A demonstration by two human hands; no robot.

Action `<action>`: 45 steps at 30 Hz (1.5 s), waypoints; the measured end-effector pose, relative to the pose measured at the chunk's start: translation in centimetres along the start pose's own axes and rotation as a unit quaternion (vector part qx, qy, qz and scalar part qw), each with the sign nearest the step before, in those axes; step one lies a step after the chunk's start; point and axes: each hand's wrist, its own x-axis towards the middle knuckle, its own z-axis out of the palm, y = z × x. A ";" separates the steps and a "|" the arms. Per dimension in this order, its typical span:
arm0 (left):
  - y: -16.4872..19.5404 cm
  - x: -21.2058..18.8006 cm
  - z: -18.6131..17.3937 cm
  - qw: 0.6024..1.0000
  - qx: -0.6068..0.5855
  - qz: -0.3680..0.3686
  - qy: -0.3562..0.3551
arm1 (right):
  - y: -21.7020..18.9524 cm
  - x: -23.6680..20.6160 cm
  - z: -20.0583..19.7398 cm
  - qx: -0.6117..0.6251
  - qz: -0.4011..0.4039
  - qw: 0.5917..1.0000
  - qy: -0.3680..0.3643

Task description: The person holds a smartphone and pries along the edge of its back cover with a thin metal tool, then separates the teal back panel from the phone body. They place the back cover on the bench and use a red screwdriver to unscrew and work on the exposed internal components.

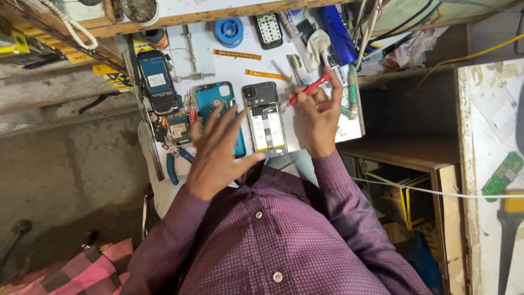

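Lying flat on the white worktop (229,68), the opened phone (265,117) shows its battery, with the teal back cover (218,101) at nine o'clock. Left hand (215,150) hovers, fingers spread; right hand (319,112) pinches a red screwdriver (308,89), tip angled toward the phone.

Premises: a phone repair workshop. Evidence on the small white bench (229,65): an opened phone (265,117), loose circuit boards (178,127), pliers (176,161), solder reel (228,30), tangled cables (368,24).
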 end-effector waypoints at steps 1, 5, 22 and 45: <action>0.4 1.0 0.4 0.999 0.009 -0.002 -0.033 | 0.1 0.5 0.0 0.007 -0.009 1.000 0.002; 1.4 2.3 1.3 0.995 0.029 -0.014 -0.091 | 0.3 1.9 -0.1 -0.097 -0.066 0.993 0.006; 0.6 1.5 2.9 0.998 0.026 -0.015 -0.058 | 2.8 3.5 -0.5 -0.235 -0.183 0.953 -0.056; 0.4 1.3 2.7 0.999 0.021 0.004 -0.040 | 0.2 2.9 2.2 -0.524 -0.311 0.765 -0.205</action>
